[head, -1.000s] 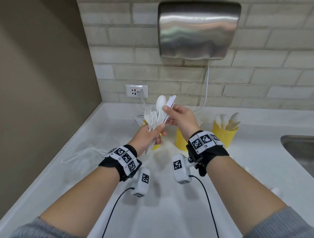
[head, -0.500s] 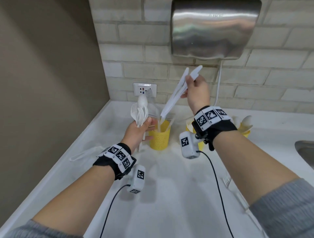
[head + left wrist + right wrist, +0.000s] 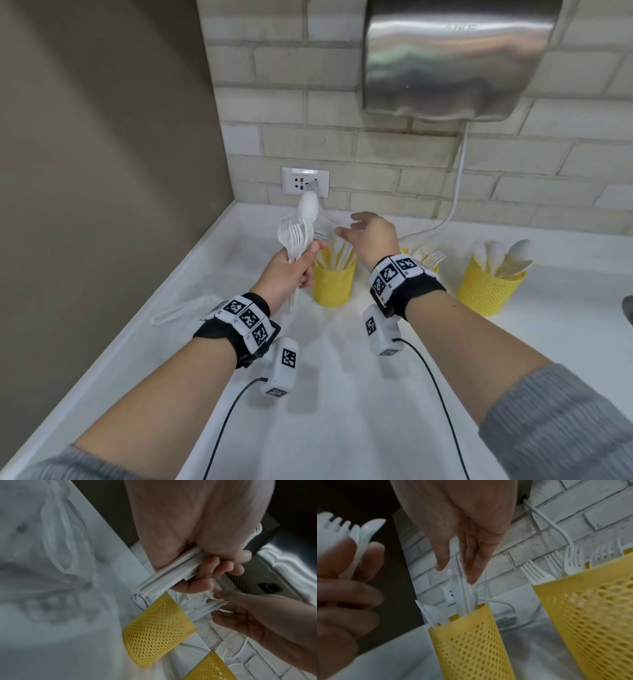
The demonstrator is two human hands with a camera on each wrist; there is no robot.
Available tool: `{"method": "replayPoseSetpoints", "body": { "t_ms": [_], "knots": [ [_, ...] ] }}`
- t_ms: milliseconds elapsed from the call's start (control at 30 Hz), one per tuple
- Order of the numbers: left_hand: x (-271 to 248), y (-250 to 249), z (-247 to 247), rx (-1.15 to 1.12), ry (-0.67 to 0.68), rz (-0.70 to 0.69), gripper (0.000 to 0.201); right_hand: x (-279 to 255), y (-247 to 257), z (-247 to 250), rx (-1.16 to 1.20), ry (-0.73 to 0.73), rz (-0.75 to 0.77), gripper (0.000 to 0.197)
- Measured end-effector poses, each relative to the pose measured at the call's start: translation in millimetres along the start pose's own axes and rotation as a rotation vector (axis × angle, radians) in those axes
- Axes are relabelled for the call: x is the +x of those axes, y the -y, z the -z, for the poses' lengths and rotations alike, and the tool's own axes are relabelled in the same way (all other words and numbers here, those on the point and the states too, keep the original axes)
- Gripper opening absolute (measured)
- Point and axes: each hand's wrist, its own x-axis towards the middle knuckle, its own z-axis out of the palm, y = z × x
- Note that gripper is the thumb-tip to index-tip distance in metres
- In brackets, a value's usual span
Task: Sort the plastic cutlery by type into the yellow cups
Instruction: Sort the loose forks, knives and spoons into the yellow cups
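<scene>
My left hand grips a bundle of white plastic forks and one spoon by the handles, held upright left of the cups. My right hand hovers over the left yellow cup with straight fingers at the tops of the white knives that stand in it. The middle yellow cup holds forks and is mostly hidden behind my right wrist in the head view. Spoons fill the right yellow cup.
A steel hand dryer hangs on the brick wall above the cups, its cable running down to the socket. A clear plastic bag lies by the brown wall at left. A sink edge shows at far right.
My right hand pulled the knives out of the left hand's bundle, lifted them, lowered them into the left cup and let go. The left hand keeps the forks and spoon.
</scene>
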Motion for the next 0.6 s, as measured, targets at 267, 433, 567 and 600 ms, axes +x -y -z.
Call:
{"method": "replayPoseSetpoints", "body": {
  "t_ms": [267, 433, 567, 600],
  "knots": [
    [4.8, -4.0, -24.1, 0.025, -0.055, 0.079, 0.019, -52.5, 34.4, 12.8, 0.385, 0.18, 0.015, 0.053],
    [-0.7, -6.1, -37.3, 0.053, 0.024, 0.018, 0.028, -56.1, 19.1, 9.7, 0.358, 0.144, 0.065, 0.032],
    [-4.2, -9.5, -40.7, 0.027, 0.068, -0.012, 0.018, -53.7, 9.2, 16.5, 0.397, 0.145, 0.065, 0.02],
    [-3.4, -9.6, -41.5, 0.028, 0.079, -0.01, 0.018, -54.4, 9.2, 19.5, 0.415, 0.145, 0.061, 0.021]
  ]
}}
